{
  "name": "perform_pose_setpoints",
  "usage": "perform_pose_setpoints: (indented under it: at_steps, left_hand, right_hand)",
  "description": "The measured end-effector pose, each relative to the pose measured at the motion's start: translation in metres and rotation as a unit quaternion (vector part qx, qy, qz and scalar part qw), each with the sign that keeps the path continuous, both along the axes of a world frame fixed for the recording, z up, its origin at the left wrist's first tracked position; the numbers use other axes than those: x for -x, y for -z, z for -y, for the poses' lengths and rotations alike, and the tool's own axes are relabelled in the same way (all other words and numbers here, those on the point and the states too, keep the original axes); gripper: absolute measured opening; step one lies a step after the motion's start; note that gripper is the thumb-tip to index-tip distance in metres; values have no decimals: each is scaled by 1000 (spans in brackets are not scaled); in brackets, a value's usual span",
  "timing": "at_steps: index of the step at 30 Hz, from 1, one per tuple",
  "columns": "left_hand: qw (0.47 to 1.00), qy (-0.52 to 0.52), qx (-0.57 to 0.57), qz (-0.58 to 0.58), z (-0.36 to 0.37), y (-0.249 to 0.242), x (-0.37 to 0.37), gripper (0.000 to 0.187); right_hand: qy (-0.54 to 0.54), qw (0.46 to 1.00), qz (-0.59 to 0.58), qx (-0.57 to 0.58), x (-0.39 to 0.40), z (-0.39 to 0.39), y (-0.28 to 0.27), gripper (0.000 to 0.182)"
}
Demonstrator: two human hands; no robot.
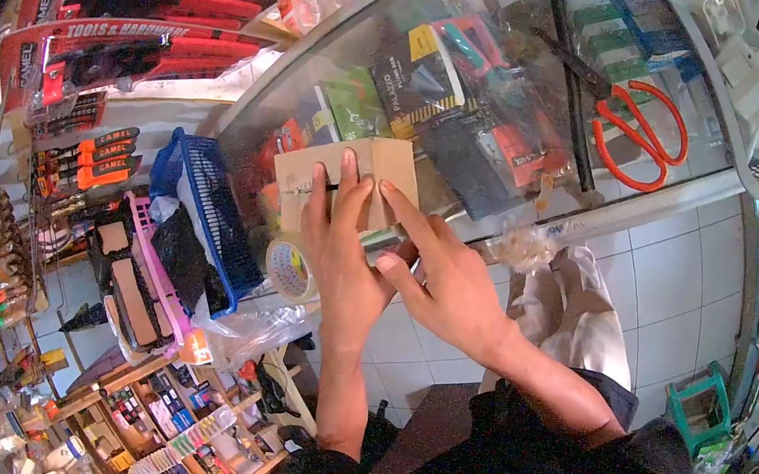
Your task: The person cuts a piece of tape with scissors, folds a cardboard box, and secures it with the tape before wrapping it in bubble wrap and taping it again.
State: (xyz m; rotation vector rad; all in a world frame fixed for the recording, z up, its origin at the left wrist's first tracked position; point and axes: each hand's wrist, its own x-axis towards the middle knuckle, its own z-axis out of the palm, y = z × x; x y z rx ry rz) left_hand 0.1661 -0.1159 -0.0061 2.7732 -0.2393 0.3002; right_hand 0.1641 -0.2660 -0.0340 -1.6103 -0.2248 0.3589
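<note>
A small brown cardboard box (394,159) rests on the glass counter top, near its front edge. My left hand (346,242) lies over the box with its fingers spread across the top. From the right, my right hand (451,282) reaches in, its index finger touching the box top and its thumb beside my left hand. Dark marks show on the box between the fingers. A roll of tape (291,269) stands just left of my left hand. What lies under my palms is hidden.
Red-handled scissors (639,143) lie on the glass counter (711,186) at the right. A blue basket (208,202) and a pink basket (153,272) are at the left. Packaged tools (123,52) hang at the upper left. A green stool (702,408) stands on the tiled floor.
</note>
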Motion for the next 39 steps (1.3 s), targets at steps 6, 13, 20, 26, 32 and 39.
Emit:
perform_pose_setpoints:
  at_steps: [6,13,20,26,32,39]
  left_hand:
    - [1000,-2,-28,4,-2,1,2,64]
    - [994,-61,-83,-32,15,-13,4,55]
    - [983,-108,-140,-45,20,-15,8,53]
    - [972,-138,-181,-54,28,-18,10,53]
    - [976,-134,-163,-53,29,-20,19,72]
    - [991,-104,-83,6,21,-22,19,87]
  right_hand:
    - [13,1000,12,-13,4,-6,6,68]
    - [11,1000,14,-15,4,-5,6,69]
    - [15,999,32,-7,5,-5,9,70]
    - [6,999,35,9,3,-4,8,69]
    - [8,999,48,3,8,-5,11,66]
    - [67,994,82,-11,10,-9,17,60]
